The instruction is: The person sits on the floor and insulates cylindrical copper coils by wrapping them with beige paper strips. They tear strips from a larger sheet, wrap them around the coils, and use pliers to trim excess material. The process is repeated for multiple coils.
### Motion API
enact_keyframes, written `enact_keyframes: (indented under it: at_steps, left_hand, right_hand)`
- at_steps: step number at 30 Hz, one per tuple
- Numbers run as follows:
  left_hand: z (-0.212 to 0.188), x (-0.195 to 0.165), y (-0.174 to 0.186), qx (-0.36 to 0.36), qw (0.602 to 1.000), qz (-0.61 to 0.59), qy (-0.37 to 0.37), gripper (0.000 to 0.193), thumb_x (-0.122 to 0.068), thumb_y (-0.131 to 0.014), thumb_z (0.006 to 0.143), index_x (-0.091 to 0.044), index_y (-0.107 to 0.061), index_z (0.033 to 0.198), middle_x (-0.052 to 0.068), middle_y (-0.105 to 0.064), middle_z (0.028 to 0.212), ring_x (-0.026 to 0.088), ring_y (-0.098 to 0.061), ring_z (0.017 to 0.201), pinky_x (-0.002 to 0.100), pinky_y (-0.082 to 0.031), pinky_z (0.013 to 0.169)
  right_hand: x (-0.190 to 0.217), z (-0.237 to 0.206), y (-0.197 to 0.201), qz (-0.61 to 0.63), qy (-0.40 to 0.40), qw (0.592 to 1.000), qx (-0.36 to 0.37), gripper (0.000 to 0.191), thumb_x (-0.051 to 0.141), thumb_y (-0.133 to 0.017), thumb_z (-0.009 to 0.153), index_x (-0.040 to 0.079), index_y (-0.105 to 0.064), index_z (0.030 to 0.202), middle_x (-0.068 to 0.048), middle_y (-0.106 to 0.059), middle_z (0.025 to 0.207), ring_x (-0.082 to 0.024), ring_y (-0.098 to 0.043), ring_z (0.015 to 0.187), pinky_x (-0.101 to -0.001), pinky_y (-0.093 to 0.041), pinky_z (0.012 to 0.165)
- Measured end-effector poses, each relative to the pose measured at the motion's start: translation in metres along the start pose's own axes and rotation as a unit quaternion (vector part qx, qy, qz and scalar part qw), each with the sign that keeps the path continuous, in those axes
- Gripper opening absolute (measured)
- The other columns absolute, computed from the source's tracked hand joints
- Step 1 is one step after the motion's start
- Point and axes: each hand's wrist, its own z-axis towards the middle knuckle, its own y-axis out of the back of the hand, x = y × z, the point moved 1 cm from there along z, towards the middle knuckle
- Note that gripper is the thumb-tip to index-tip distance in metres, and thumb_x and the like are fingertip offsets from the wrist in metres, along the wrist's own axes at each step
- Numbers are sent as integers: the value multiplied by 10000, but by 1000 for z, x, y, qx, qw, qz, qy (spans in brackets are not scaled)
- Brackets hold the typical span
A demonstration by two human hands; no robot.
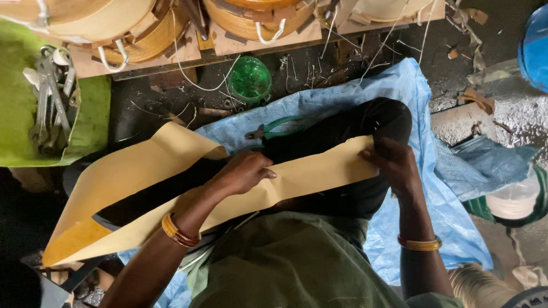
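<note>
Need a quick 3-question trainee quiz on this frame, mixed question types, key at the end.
1. True or false: both the left hand and the right hand touch the long tan paper strip.
2. Which tool lies on the pale blue woven plastic sheet just above the strip? A) green-handled pliers B) a hammer C) a saw
3. Fill in: the cut green plastic bottle base sits on the dark ____.

Key: 1 true; 2 A; 3 floor.
</note>
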Motion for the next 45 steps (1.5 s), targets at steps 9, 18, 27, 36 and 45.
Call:
enact_keyframes:
  at_steps: [9,18,27,36,45]
  left_hand:
    - [24,17,-22,-8,998,-35,-54,266,-294,-635,956,-46,-712,900,176,-664,741,350,-649,687,453,-452,600]
    - [25,59,-49,-101,989,-46,96,461,-449,-652,951,-35,-742,1132,181,-748,848,325,-707,800,417,-527,747]
    - [112,-33,-48,-151,975,-94,-133,623,-392,-805,847,-32,-641,1329,175,-695,1217,308,-668,1090,416,-519,911]
    - [157,-38,-64,-43,950,-296,-86,225,-167,-804,882,-51,-722,1055,26,-778,954,80,-713,901,288,-566,802]
    - [165,-42,-78,-22,889,-448,-87,282,77,-576,852,-15,-797,1000,56,-801,1007,140,-745,965,311,-582,931]
  right_hand:
    - [-63,-29,24,118,-61,989,-70,128,74,-746,979,-44,-720,936,-32,-643,799,-81,-536,703,-254,-384,598]
    - [-66,-45,31,225,-44,954,-194,116,20,-678,950,-30,-713,1049,-49,-732,906,-82,-661,764,-226,-514,686]
    - [-75,-39,58,229,-8,957,-178,74,38,-691,987,-20,-723,1020,-13,-708,859,-45,-614,719,-204,-475,650]
    - [-96,-35,80,250,-28,955,-157,136,69,-678,999,0,-743,1097,-16,-710,851,-58,-610,693,-223,-475,614]
    - [-130,-31,104,330,-21,942,-48,135,-15,-652,963,-24,-735,1069,-96,-747,1026,-160,-712,926,-271,-572,826]
